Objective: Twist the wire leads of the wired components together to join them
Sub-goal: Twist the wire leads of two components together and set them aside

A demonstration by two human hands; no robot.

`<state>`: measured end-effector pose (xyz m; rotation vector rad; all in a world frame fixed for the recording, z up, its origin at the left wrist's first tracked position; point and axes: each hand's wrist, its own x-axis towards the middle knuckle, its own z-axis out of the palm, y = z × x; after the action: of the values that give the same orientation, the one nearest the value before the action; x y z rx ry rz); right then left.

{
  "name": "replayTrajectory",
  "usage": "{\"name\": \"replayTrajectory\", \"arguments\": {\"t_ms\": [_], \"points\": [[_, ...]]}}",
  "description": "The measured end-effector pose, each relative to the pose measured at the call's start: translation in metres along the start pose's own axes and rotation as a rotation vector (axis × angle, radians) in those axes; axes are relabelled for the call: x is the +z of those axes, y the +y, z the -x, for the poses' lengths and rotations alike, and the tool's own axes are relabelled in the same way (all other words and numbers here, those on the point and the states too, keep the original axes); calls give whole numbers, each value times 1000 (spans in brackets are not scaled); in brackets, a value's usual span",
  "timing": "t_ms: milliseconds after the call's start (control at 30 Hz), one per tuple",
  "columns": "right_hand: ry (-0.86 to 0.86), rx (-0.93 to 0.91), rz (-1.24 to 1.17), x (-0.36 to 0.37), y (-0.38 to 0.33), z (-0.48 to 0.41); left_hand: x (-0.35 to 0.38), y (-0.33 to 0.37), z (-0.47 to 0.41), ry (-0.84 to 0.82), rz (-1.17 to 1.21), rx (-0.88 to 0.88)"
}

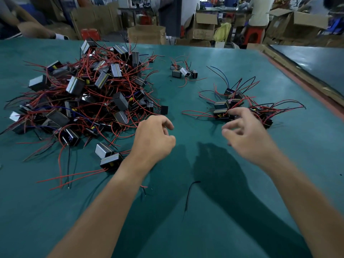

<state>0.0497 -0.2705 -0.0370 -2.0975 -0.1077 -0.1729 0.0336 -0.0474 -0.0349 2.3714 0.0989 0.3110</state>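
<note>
2 empty hands, fingers loosely curled, over the table (55, 211): left hand (154, 138), right hand (247, 135) beside the wired components (220, 105).

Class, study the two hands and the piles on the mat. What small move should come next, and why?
Probably the left hand reaches to the near edge of the big pile and picks up the closest component: both it and the right hand hold nothing, so nothing can be twisted yet.

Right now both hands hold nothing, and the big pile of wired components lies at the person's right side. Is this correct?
Not quite: the head view shows the big pile at the person's left. The left hand and right hand hold nothing.
</note>
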Motion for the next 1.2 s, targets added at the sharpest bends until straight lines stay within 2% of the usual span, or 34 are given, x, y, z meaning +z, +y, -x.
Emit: {"name": "replayTrajectory", "arguments": {"t_ms": [133,300,667,733,900,1000,1067,1200], "points": [[-270,-62,157,3,4,7,-3,0,1,-24,-25,19],[-388,-92,253,5,4,10,-11,-1,-1,18,-81,-13],[-382,-134,241,6,3,10,-24,-2,-3,-17,-104,-62],[-387,-132,232,7,2,11,-31,-2,-4,-99,-222,-52],[-366,-151,212,6,-1,11,-61,-4,4,-496,-773,-139],[-366,-152,222,7,-2,12,-77,-2,4,-652,-793,-217],[-364,-160,237,8,-3,13,-77,-1,4,-643,-725,-243],[-359,-164,263,8,-5,14,-70,-5,4,-427,-643,-156]]}}
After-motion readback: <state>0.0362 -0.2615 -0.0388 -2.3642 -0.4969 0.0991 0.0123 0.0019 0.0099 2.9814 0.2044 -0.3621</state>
